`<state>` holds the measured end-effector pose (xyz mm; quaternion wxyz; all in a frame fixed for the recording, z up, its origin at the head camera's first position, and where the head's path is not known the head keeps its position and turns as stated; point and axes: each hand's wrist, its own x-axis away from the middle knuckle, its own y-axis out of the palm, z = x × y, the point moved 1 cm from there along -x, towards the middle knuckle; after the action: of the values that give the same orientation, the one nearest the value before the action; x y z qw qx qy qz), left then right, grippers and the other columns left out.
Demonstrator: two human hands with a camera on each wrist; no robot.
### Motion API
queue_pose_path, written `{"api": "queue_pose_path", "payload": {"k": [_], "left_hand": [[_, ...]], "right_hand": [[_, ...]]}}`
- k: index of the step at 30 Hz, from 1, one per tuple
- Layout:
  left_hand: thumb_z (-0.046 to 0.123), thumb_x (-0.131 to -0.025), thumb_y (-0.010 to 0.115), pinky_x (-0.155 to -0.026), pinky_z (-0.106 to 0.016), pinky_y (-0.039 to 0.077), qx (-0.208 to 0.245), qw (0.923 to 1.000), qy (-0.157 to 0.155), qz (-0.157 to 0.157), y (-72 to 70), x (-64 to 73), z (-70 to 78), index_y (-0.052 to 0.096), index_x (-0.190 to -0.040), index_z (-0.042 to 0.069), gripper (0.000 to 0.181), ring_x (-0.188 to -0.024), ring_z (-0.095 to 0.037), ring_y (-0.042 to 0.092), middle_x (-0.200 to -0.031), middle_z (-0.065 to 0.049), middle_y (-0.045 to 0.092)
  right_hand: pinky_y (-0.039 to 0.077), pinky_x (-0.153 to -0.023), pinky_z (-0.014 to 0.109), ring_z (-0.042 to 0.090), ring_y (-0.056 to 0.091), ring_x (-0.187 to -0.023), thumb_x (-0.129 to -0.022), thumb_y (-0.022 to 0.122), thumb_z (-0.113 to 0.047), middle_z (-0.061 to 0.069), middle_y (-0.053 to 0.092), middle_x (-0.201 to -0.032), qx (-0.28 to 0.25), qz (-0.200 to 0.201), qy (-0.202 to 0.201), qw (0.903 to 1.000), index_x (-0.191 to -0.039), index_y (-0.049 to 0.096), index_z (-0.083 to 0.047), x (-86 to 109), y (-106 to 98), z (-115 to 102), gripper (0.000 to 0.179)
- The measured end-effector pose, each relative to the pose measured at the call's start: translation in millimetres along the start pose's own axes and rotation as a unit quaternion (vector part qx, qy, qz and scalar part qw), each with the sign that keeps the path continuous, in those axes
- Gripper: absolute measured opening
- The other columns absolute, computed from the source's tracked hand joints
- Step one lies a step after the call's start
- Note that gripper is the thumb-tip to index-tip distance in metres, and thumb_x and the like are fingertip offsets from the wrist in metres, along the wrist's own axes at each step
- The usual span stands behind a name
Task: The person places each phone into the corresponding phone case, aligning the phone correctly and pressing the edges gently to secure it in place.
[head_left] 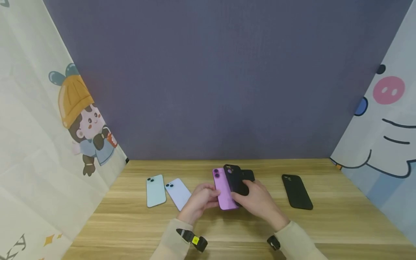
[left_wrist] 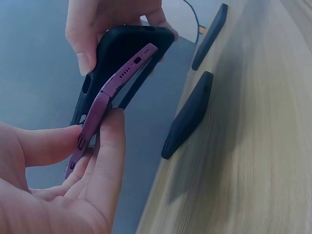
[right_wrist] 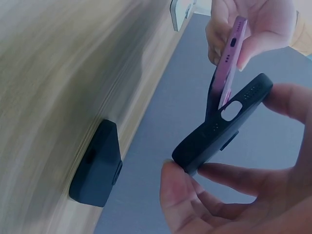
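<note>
In the head view my left hand (head_left: 200, 199) grips a pink-purple phone (head_left: 224, 196) by its left side, above the wooden table. My right hand (head_left: 261, 204) holds a black phone case (head_left: 234, 180) by its edges, with the camera cutout at the top. One long side of the phone sits inside the case, while its other side sticks out at an angle, as the left wrist view shows on the phone's edge (left_wrist: 101, 107). From the right wrist, the case's bottom end (right_wrist: 224, 124) with its oval port hole faces the camera.
A second black case (head_left: 248, 175) lies on the table behind my right hand, partly hidden. Further right lies another black case (head_left: 297, 191). To the left are a mint-green phone (head_left: 156, 193) and a pale lilac phone (head_left: 178, 193). A dark panel (head_left: 221, 90) stands behind the table.
</note>
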<state>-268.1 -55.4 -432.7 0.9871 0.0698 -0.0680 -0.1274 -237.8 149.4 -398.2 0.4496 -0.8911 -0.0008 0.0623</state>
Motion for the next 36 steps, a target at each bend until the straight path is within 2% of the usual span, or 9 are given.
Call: {"api": "queue_pose_path", "payload": {"k": [7, 19, 27, 36], "left_hand": [[0.0, -0.09, 0.065, -0.082, -0.041, 0.06, 0.002, 1.0, 0.002, -0.005, 0.2, -1.7, 0.2, 0.057, -0.096, -0.001, 0.01, -0.086, -0.025, 0.071, -0.1, -0.016, 0.068], [0.001, -0.091, 0.065, -0.082, -0.041, 0.06, 0.007, 1.0, 0.003, -0.004, 0.4, -0.5, 2.5, 0.056, -0.099, -0.001, 0.012, -0.088, -0.025, 0.071, -0.101, -0.016, 0.067], [0.0, -0.091, 0.064, -0.081, -0.041, 0.06, 0.012, 0.9998, 0.01, -0.01, 0.2, -1.7, -0.4, 0.056, -0.094, 0.003, 0.009, -0.086, -0.024, 0.071, -0.098, -0.014, 0.069], [0.001, -0.092, 0.064, -0.08, -0.041, 0.06, 0.019, 0.9997, 0.015, -0.009, 0.8, -1.6, 1.1, 0.055, -0.092, 0.005, 0.01, -0.084, -0.023, 0.071, -0.095, -0.012, 0.068]], "right_hand": [[0.047, -0.1, 0.058, 0.043, 0.056, -0.123, -0.088, 0.07, -0.055, 0.029, 0.057, -0.135, 0.0, 0.009, 0.0, 1.0, -0.138, 0.057, 0.005, 0.4, 3.6, -0.8, 0.078], [0.05, -0.095, 0.054, 0.036, 0.06, -0.112, -0.087, 0.071, -0.056, 0.024, 0.062, -0.124, 0.001, 0.022, -0.002, 0.9997, -0.137, 0.058, 0.004, 0.7, 7.1, -5.9, 0.078], [0.051, -0.091, 0.051, 0.03, 0.06, -0.103, -0.086, 0.072, -0.056, 0.02, 0.062, -0.115, 0.001, 0.028, -0.01, 0.9996, -0.135, 0.059, 0.004, 1.7, 10.4, -8.4, 0.079], [0.052, -0.089, 0.05, 0.028, 0.059, -0.099, -0.086, 0.071, -0.059, 0.019, 0.061, -0.113, 0.004, 0.032, -0.01, 0.9994, -0.136, 0.059, 0.004, 2.6, 10.8, -11.9, 0.081]]}}
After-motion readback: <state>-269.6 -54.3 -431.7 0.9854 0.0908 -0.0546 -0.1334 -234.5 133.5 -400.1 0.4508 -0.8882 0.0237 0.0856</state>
